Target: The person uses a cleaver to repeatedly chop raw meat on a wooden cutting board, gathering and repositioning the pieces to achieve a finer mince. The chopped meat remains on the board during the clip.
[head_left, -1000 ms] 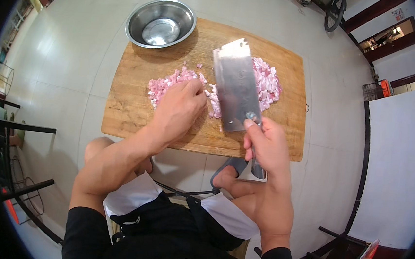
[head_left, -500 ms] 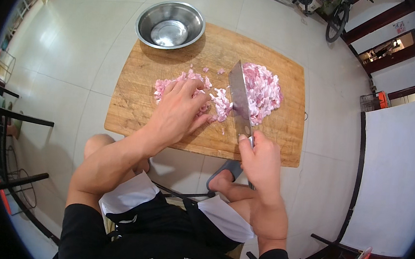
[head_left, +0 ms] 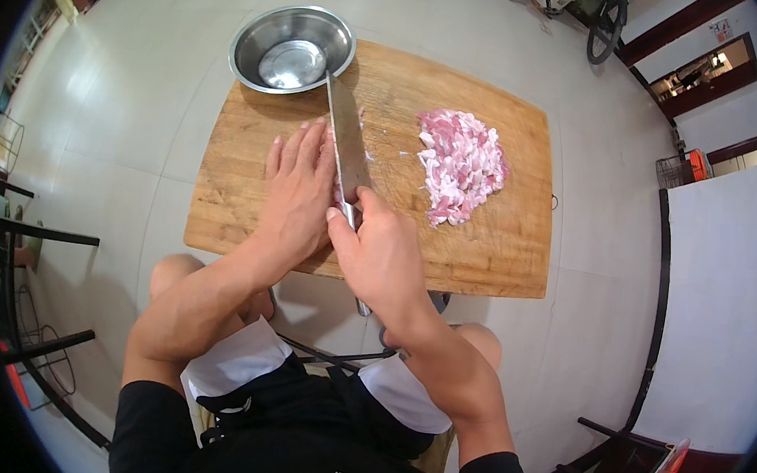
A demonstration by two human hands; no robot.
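Observation:
A wide steel cleaver (head_left: pixel 345 140) is in my right hand (head_left: pixel 384 241), whose fingers wrap its metal handle. Its blade stands on edge on a wooden cutting board (head_left: pixel 264 219), with the tip reaching toward the bowl's rim. My left hand (head_left: pixel 299 172) lies open along the blade's left side, fingers stretched forward. Bits of pink meat show between that hand and the blade; most of them are hidden. Farther right on the board sits a larger pile of chopped pink-and-white meat (head_left: pixel 462 165), which neither hand touches.
A steel bowl (head_left: pixel 292 49) with nothing in it stands over the board's far left corner. My knees and slippers are close below the near edge. To the right is a white-topped table (head_left: pixel 728 308); dark chair legs (head_left: pixel 41 232) are at the left. A bicycle (head_left: pixel 604 27) stands far back.
The cleaver and my right hand have moved left, from beside the large pile to beside my left hand. The small bits of meat are gathered between hand and blade. My left fingers have straightened.

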